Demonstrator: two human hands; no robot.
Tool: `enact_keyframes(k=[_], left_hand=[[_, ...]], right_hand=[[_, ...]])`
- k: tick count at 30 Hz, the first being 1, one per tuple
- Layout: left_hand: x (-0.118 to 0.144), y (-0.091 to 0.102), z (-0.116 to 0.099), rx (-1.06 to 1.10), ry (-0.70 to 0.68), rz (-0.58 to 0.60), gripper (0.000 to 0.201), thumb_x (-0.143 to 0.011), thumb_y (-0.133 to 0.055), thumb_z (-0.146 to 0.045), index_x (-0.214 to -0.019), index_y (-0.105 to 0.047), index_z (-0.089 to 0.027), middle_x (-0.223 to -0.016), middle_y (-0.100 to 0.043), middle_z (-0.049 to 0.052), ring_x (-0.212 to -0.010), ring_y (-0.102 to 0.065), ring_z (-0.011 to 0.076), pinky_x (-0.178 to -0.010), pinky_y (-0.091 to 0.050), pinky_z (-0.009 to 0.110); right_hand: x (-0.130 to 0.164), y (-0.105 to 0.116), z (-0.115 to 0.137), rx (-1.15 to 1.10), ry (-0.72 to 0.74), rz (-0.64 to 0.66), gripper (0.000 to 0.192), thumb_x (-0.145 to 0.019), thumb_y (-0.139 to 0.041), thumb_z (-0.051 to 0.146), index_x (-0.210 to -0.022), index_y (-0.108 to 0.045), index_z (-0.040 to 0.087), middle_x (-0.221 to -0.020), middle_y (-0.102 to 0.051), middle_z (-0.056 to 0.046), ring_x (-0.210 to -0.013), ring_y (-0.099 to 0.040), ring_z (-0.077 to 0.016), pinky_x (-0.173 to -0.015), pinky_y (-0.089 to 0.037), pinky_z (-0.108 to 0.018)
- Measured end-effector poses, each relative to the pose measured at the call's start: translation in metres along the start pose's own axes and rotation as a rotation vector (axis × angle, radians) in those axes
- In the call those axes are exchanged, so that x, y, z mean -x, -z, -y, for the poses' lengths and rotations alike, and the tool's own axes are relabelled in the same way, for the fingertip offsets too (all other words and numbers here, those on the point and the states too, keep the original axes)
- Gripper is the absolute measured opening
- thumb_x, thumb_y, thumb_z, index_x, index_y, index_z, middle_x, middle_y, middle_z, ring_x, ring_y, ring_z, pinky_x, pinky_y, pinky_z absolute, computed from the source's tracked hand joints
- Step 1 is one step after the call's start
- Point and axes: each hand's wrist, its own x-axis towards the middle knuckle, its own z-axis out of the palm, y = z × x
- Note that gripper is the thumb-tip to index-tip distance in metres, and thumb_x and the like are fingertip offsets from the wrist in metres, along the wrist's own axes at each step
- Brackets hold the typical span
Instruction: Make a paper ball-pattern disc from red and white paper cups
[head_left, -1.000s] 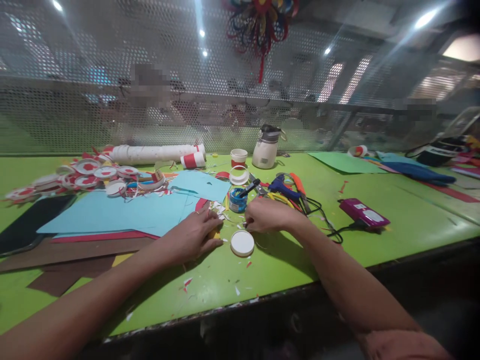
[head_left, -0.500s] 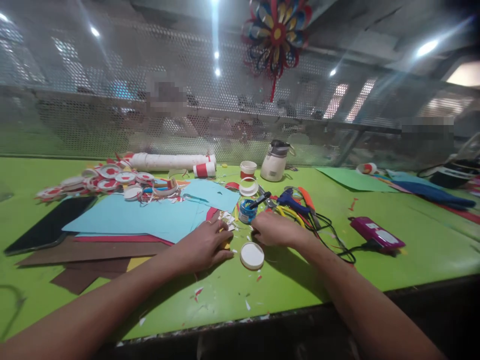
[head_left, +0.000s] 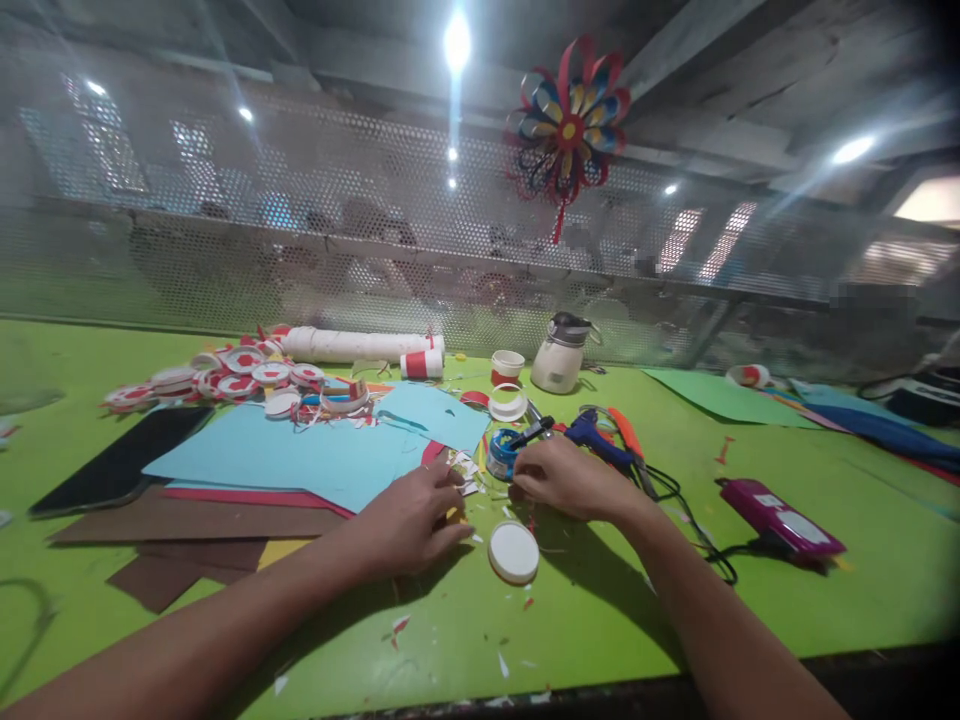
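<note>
My left hand (head_left: pixel 411 522) lies on the green table (head_left: pixel 600 620) with its fingers spread flat over a small yellow paper piece (head_left: pixel 453 516), beside the blue paper sheets (head_left: pixel 315 452). My right hand (head_left: pixel 571 480) rests with its fingers curled down onto the table, close to a small blue jar (head_left: pixel 500 453) with a black-handled tool in it. What its fingertips pinch is hidden. A white round lid (head_left: pixel 514 552) lies between the hands, nearer to me. Small paper scraps (head_left: pixel 466 466) lie by the fingertips.
Brown sheets (head_left: pixel 187 522), a black sheet (head_left: pixel 120 460), red-and-white paper rings (head_left: pixel 247 377), a white roll (head_left: pixel 352 345), a white jug (head_left: pixel 559 353), a blue glue gun (head_left: pixel 600 442) and a magenta device (head_left: pixel 780 520) with a black cable lie around. A mesh wall bears a paper flower (head_left: pixel 570 110).
The view has tilted upward, so the table and hands sit lower in the picture. Both hands stay at the same spots by the lid and jar.
</note>
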Motion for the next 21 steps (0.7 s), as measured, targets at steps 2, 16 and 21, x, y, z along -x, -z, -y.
enact_keyframes(k=[2, 16, 21], left_hand=[[-0.001, 0.007, 0.0, 0.044, 0.122, -0.115, 0.024, -0.085, -0.049, -0.027, -0.069, -0.064, -0.017, -0.083, -0.066, 0.006, -0.079, -0.06, 0.0182, -0.071, -0.046, 0.03], [-0.008, 0.008, -0.001, 0.156, 0.118, -0.12, 0.016, -0.083, -0.049, -0.021, -0.079, -0.063, -0.015, -0.075, -0.063, 0.003, -0.065, -0.055, 0.0124, -0.062, -0.041, 0.024], [-0.013, 0.023, -0.005, 0.062, 0.159, 0.052, 0.02, -0.082, -0.047, -0.019, -0.078, -0.066, -0.016, -0.074, -0.065, 0.004, -0.065, -0.056, 0.0134, -0.062, -0.041, 0.024]], right_hand=[[0.0, 0.002, 0.001, -0.061, 0.007, -0.066, 0.023, -0.087, -0.047, 0.016, -0.082, -0.069, 0.014, -0.076, -0.07, -0.005, -0.063, -0.056, -0.0117, -0.058, -0.035, -0.022], [-0.004, -0.009, -0.007, -0.176, 0.074, 0.135, 0.024, -0.077, -0.057, 0.013, -0.092, -0.075, 0.018, -0.085, -0.073, -0.008, -0.069, -0.059, -0.016, -0.061, -0.035, -0.024], [-0.008, -0.02, -0.005, -0.155, 0.072, 0.176, 0.028, -0.072, -0.057, 0.01, -0.092, -0.074, 0.02, -0.087, -0.073, -0.006, -0.071, -0.059, -0.0167, -0.058, -0.034, -0.023]])
